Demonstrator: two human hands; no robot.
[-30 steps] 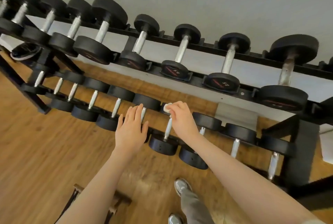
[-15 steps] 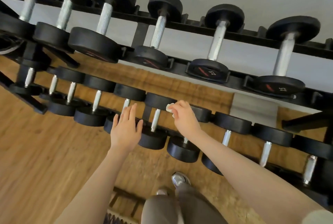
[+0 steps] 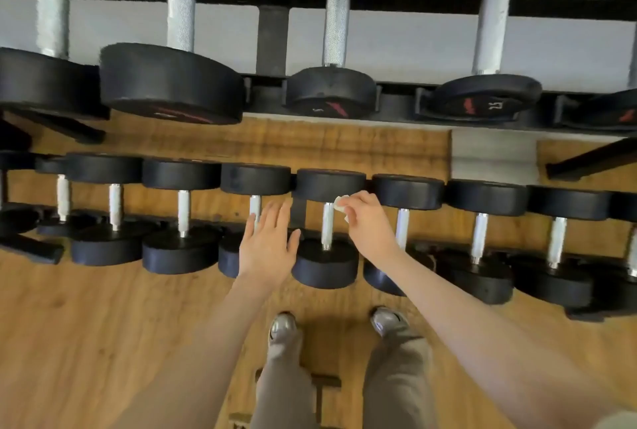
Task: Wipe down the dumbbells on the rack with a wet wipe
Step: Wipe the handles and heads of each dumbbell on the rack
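A black two-tier rack (image 3: 272, 35) carries black dumbbells with knurled steel handles. Small dumbbells fill the lower tier; larger ones sit on the upper tier. My right hand (image 3: 368, 221) pinches a small crumpled white wet wipe (image 3: 340, 204) beside the upper end of one lower dumbbell's handle (image 3: 326, 226), just under its far head (image 3: 331, 184). My left hand (image 3: 267, 244) lies flat with straight fingers over the neighbouring dumbbell (image 3: 255, 180) to the left, covering its near head and part of its handle.
The floor (image 3: 86, 325) is wood. My two shoes (image 3: 282, 328) and trouser legs stand just in front of the lower tier. A large upper-tier dumbbell head (image 3: 172, 84) overhangs above my hands. A black rack foot (image 3: 31, 249) juts out at left.
The view has come closer and swung to look straight down at the rack. My right hand with the wipe has shifted from the far head's edge down toward the handle. My left hand stays flat.
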